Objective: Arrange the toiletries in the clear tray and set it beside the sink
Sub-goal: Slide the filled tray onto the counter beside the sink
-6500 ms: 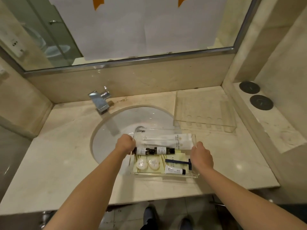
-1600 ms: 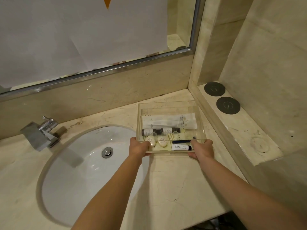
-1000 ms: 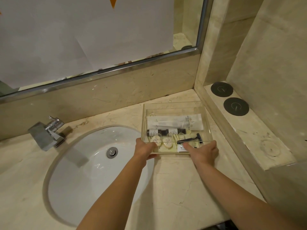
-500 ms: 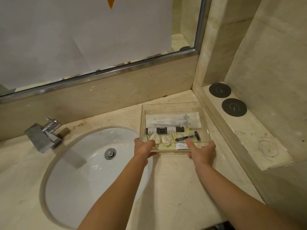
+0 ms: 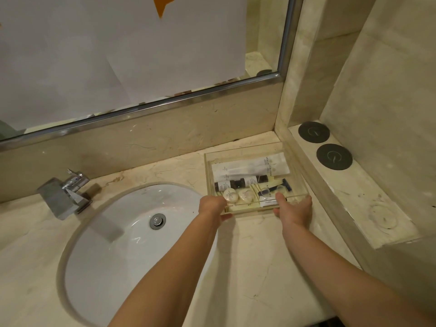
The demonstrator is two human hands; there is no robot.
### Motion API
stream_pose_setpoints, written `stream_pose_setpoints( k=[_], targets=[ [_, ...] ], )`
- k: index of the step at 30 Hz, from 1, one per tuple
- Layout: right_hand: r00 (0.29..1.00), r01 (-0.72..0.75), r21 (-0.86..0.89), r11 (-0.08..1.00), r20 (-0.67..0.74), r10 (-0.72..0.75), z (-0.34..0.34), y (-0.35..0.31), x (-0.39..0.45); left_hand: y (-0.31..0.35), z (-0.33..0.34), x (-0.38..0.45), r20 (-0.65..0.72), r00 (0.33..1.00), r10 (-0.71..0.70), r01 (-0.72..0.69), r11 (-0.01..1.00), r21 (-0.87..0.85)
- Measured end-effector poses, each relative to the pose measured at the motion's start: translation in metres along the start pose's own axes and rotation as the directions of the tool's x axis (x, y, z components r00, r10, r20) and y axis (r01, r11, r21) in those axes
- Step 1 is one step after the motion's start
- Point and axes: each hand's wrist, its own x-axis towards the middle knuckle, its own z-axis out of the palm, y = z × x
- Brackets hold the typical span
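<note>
The clear tray [image 5: 209, 175] rests on the marble counter to the right of the white sink [image 5: 132, 237], close to the back corner. Inside lie white sachets [image 5: 250, 166], two small dark bottles [image 5: 240, 182], two round wrapped soaps [image 5: 238, 195], a dark razor [image 5: 282, 186] and a small white tube [image 5: 269, 203]. My left hand [image 5: 212, 207] grips the tray's near left corner. My right hand [image 5: 293, 208] holds the near right edge, fingers spread against the wall.
A chrome faucet [image 5: 64, 194] stands at the sink's back left. A raised marble ledge [image 5: 354, 199] with two black round discs [image 5: 324, 145] runs along the right. The mirror [image 5: 141, 55] covers the back wall. The counter's front edge is near my elbows.
The tray went from over the sink's front to the counter at the right of the basin, then slid slightly toward the back corner. Both hands stay on its near edge.
</note>
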Motion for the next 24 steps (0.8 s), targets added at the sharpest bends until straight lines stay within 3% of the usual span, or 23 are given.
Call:
stream_pose_setpoints(
  k=[10,18,24],
  targets=[
    [0.999,0.007,0.111,0.994,0.041,-0.012,0.003,-0.046,-0.04,0.008,0.022,0.008,-0.109,0.994,-0.009,-0.008,0.987,-0.158],
    [0.993,-0.006,0.035,0.999,0.115,0.002,0.012,-0.055,-0.024,0.021,0.029,0.013,-0.053,0.999,-0.009,-0.002,0.98,-0.198],
    [0.985,-0.054,0.126,0.991,0.172,0.032,0.023,-0.065,-0.021,0.038,0.03,0.003,0.033,0.999,0.01,0.0,0.954,-0.3]
  ],
)
